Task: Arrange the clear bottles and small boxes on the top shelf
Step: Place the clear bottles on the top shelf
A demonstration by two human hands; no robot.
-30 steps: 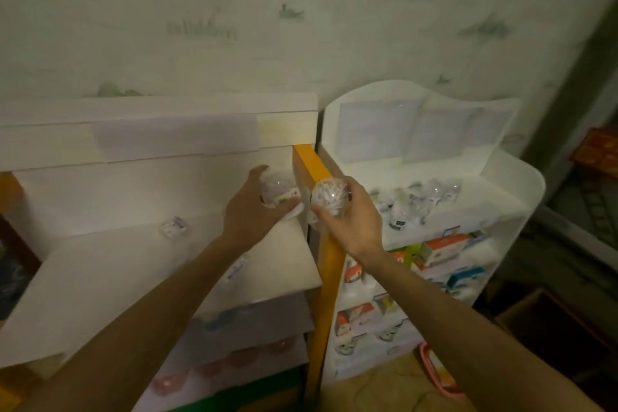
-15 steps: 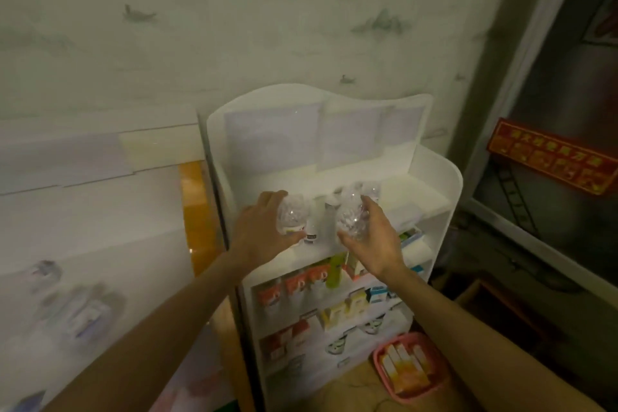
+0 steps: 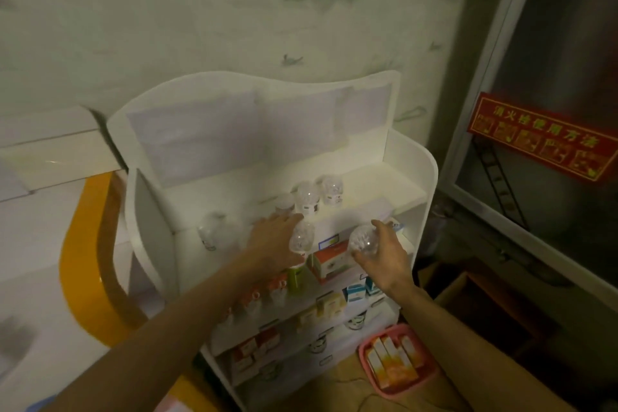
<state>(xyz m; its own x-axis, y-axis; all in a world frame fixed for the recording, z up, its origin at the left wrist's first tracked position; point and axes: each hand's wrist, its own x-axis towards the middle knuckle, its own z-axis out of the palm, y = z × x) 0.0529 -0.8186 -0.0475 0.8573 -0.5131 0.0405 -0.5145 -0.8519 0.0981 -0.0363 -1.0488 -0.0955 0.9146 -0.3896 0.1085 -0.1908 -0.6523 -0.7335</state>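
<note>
Just beyond the fingertips, the shelf [image 3: 361, 211] awaits: left hand [image 3: 274, 241] and right hand [image 3: 381, 252], fingers curled round bottles [image 3: 302, 237], should set them upright beside those standing.

Bottles [image 3: 307, 195] on top shelf: clear glossy plastic w/ paper labels. Shelf unit [image 3: 414, 177] smooth matt white. Near-right basket [image 3: 364, 349]: pink plastic.
</note>
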